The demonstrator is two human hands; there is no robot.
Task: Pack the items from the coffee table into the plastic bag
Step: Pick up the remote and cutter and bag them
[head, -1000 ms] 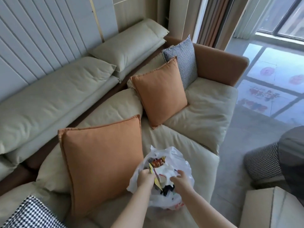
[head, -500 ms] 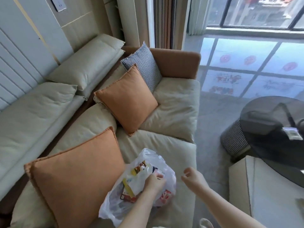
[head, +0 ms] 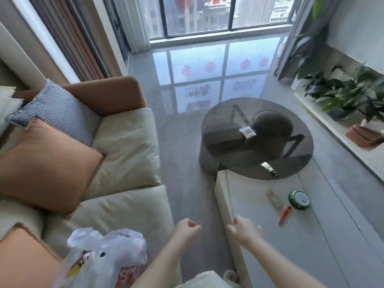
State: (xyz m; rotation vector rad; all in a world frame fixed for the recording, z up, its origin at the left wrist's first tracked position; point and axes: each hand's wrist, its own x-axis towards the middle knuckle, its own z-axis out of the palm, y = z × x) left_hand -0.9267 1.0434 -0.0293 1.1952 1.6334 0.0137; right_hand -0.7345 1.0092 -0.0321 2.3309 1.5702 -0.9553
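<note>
The white plastic bag [head: 104,256], holding several colourful packets, lies on the sofa seat at the bottom left, and neither hand touches it. My left hand [head: 185,229] hovers over the floor gap with fingers curled, holding nothing. My right hand [head: 243,230] is blurred, fingers spread, at the near edge of the pale coffee table [head: 311,256]. On that table lie a green round tin [head: 299,200], a small red item [head: 285,213] and a clear packet [head: 274,199]. A tube [head: 269,169] and a small packet [head: 246,132] lie on the round glass table [head: 228,113].
The cream sofa [head: 124,146] with orange cushions [head: 47,163] and a checked cushion [head: 60,113] fills the left. A strip of grey floor [head: 182,159] runs between sofa and tables. Potted plants [head: 342,90] stand on a ledge at the right.
My view has swung right from the sofa to the tables. My left hand has let go of the bag, and both hands have moved right toward the pale table.
</note>
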